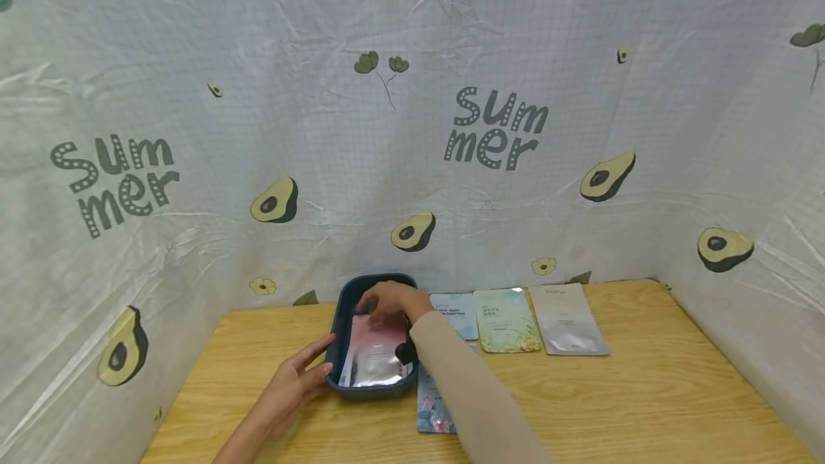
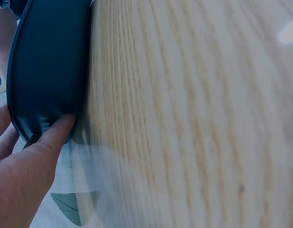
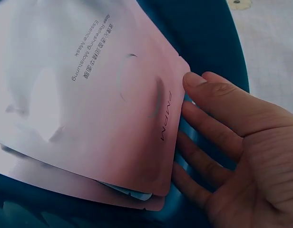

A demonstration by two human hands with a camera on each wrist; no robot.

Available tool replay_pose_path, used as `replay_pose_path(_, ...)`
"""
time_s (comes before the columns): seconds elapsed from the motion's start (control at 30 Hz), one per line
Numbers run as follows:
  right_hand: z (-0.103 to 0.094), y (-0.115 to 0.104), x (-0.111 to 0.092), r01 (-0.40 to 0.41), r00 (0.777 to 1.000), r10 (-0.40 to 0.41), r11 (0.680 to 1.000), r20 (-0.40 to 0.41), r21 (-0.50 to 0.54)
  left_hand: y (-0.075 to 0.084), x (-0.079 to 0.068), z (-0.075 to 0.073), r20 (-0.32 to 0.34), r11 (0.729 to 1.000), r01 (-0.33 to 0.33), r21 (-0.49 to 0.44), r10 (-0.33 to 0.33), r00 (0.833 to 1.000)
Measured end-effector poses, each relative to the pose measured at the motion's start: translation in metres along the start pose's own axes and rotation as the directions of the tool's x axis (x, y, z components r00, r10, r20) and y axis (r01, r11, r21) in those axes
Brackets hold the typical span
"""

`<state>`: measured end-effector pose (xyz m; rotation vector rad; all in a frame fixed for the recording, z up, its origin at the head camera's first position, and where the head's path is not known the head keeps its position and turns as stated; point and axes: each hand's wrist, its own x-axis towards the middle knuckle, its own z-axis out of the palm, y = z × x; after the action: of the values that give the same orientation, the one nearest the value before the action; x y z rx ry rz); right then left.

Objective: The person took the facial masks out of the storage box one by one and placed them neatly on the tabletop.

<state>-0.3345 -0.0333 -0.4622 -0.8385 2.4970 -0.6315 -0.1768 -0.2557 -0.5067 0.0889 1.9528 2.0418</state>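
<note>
Packets (image 1: 377, 360) lie in the dark blue bin (image 1: 370, 394), a pink and silver packet (image 3: 122, 109) on top. We see the right hand (image 1: 389, 299) with its thumb touching that one's edge, but the fingertips hide behind it — we cannot tell if they pinch. The left hand (image 1: 296, 382) touches the bin's side, its fingers stretched out. A sleeve (image 1: 467, 392) covers part of a flowery blue packet (image 1: 433, 410), and we see only thin edges below the pink one.
</note>
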Motion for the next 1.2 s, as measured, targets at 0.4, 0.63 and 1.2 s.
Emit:
replay_pose_path(0.4,0.0,0.003,0.002,0.073,0.994,-0.071,0.997,-0.083,0.013,-0.001,0.0,0.001,-0.005,1.0,-0.015,0.008,0.015,1.0)
replay_pose_path(0.63,-0.003,0.008,0.006,0.185,0.979,-0.18,0.981,-0.093,0.049,0.0,-0.001,0.0,0.031,0.999,-0.031,-0.02,0.032,0.999)
replay_pose_path(1.2,-0.021,0.02,-0.001,0.287,0.956,-0.288,0.958,-0.058,-0.029,-0.002,-0.002,0.0,0.02,1.0,-0.028,-0.013,0.029,0.999)
